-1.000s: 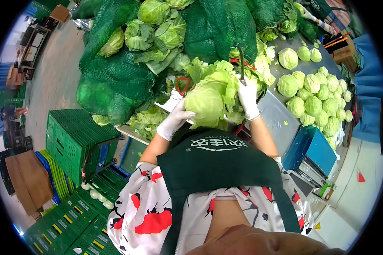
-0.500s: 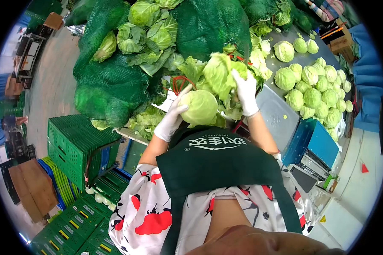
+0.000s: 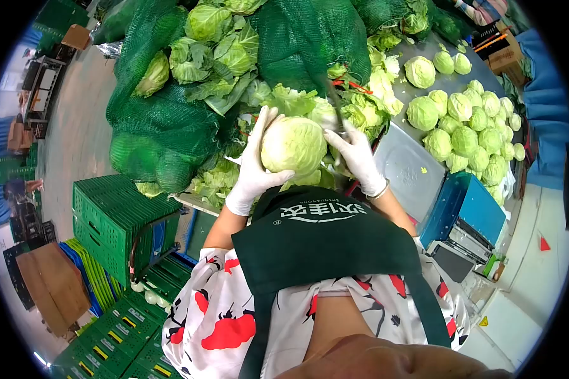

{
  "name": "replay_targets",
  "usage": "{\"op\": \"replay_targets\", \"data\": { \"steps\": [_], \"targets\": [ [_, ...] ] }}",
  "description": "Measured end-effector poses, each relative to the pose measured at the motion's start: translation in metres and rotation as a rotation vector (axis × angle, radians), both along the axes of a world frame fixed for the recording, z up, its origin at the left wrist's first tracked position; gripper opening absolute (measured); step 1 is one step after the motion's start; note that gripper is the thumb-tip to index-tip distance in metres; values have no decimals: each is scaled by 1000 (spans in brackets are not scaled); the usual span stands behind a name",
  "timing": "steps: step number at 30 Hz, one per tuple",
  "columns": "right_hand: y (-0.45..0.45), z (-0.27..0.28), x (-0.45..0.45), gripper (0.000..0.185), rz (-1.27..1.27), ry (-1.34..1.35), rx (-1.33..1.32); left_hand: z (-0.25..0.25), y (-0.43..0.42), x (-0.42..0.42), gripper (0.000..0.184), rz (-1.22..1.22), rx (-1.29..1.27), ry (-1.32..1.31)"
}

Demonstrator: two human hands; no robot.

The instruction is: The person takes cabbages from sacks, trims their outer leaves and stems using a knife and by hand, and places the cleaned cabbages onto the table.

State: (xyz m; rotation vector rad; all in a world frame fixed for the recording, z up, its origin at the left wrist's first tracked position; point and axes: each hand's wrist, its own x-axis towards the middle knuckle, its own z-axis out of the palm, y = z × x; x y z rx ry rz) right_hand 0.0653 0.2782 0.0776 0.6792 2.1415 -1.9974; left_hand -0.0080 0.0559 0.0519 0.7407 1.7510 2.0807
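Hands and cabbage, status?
Left hand cupping cabbage. Right hand at its right side, gripping blurred dark tool. Loose leaves crowd cabbage's far side.

To the right of the right hand [image 3: 355,155], the counter [image 3: 450,83] shows a dark grey top, and a crowd of pale green cabbages [image 3: 464,140] rests there, packed against one another. I see three other cabbages [image 3: 420,72] on it just past them, farther from the hands. Loose leaves [image 3: 385,82] lie nearer, between those and the green mesh sacks [image 3: 313,47] heaped beyond the hands, which hide whatever surface is underneath. Well left of the left hand [image 3: 254,172] stretches the grey floor [image 3: 82,101].
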Motion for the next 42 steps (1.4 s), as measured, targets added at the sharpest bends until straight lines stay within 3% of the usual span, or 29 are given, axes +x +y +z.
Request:
{"op": "replay_targets", "data": {
  "steps": [1, 3, 8, 11, 14, 18, 20, 23, 26, 29, 33, 35, 38, 42],
  "targets": [
    [-3, -10, 0, 39, -34, 1, -290, -1, 2, 0, 122, -6, 7, 2],
    [-7, -8, 1, 40, -70, -34, -375, -2, 6, -2, 120, -59, -30, -143],
    [2, -17, -3, 39, 17, 85, -230, 1, 4, -4, 121, -168, -126, -295],
    [5, -18, -7, 37, 55, 102, -199, -4, 4, -1, 112, -120, -190, -88],
    [5, -28, -9, 36, 51, 105, -203, -19, -5, -11, 94, -199, 51, -451],
    [-4, -37, -14, 34, 41, 47, -325, -34, -10, -20, 72, -244, 111, -689],
    [-9, -60, -20, 31, -14, 85, -449, -49, -12, -16, 71, -338, 132, -802],
    [-12, -86, -29, 31, -56, 201, -214, -57, -8, -6, 72, -350, 211, -917],
    [0, -84, -33, 34, -93, 244, 232, -61, 0, -4, 73, -335, 324, -993],
    [2, -57, -27, 41, -236, 271, 334, -61, 8, -2, 69, -225, 416, -991],
    [-15, -40, -6, 44, -53, 300, 347, -59, 13, -10, 58, -90, 410, -877],
    [-32, -30, 1, 55, 65, 237, 388, -63, 17, -12, 58, -11, 398, -867],
    [-42, -37, 3, 64, 187, 346, 509, -52, 24, -7, 53, 51, 407, -766],
    [-46, -42, -3, 65, 208, 388, 684, -44, 29, -2, 52, 117, 382, -689]
  ]
}}
